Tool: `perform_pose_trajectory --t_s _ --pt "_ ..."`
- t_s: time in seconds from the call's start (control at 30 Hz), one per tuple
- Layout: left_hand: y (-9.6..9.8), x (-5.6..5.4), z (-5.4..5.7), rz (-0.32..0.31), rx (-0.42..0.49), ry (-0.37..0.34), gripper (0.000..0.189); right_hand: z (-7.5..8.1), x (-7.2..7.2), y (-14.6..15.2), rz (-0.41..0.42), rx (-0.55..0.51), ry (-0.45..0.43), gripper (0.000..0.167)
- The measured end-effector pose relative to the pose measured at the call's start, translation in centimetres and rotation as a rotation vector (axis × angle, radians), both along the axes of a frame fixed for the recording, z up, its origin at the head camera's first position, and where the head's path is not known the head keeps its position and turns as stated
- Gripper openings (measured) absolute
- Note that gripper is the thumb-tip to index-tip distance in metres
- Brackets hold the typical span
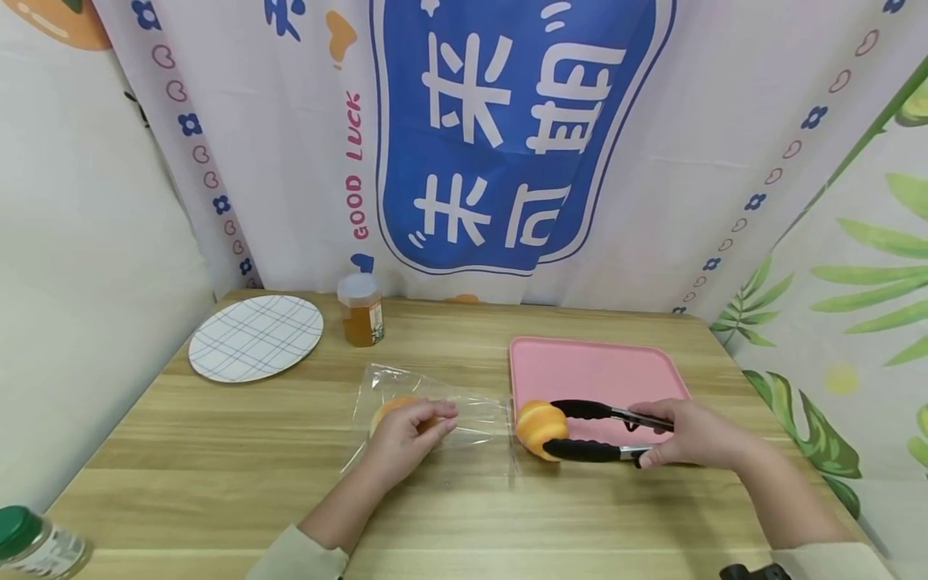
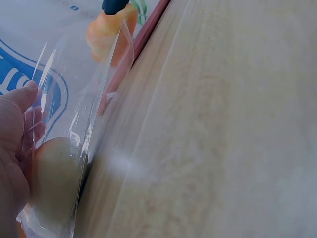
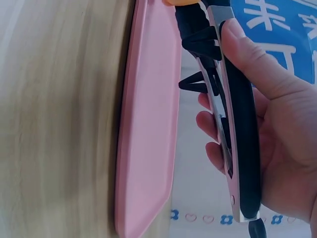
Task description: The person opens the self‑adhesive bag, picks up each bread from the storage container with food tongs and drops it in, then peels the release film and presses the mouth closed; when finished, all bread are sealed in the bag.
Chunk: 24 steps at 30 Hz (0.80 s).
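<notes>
A clear plastic bag [image 1: 474, 407] lies on the table with a round bread bun [image 2: 58, 181] inside it. My left hand [image 1: 409, 435] is over the bun and pinches the bag's upper film between thumb and fingers. My right hand [image 1: 692, 435] grips black-and-silver tongs [image 3: 242, 134] by their handles. Between the tongs' black tips is a striped orange-yellow bread roll [image 1: 540, 427]. That roll is just right of the bag's mouth, by the left edge of the pink tray [image 1: 594, 366]. In the right wrist view, only a sliver of the roll shows.
A checked plate [image 1: 255, 338] lies at the back left, beside a lidded jar of amber liquid [image 1: 360, 314]. At the front left stands a green-capped shaker bottle [image 1: 43, 548]. A printed cloth [image 1: 304, 201] hangs behind the wooden table [image 1: 217, 451].
</notes>
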<state>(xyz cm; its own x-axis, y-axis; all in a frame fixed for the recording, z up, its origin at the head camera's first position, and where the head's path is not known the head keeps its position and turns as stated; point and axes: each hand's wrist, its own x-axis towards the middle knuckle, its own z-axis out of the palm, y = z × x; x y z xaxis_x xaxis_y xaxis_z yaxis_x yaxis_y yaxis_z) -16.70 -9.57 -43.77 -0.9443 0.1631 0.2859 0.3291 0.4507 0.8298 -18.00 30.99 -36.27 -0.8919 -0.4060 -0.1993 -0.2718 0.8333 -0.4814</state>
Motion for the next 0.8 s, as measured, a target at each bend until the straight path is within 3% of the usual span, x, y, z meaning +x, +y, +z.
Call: perform_pose_trajectory --t_s 0.2,0.5,0.8 --pt "-0.1 0.0 0.0 -0.003 -0.005 0.014 0.012 0.2 -0.3 -1.6 0.035 0.005 0.023 0.084" --pt "-0.2 0.0 -0.1 -0.026 -0.016 0.032 0.012 0.2 -0.8 -4.1 0.025 0.012 0.053 0.082" --pt "-0.3 0.0 -0.1 0.000 0.002 0.032 0.012 0.4 -0.6 -4.7 0.031 0.006 0.042 0.081"
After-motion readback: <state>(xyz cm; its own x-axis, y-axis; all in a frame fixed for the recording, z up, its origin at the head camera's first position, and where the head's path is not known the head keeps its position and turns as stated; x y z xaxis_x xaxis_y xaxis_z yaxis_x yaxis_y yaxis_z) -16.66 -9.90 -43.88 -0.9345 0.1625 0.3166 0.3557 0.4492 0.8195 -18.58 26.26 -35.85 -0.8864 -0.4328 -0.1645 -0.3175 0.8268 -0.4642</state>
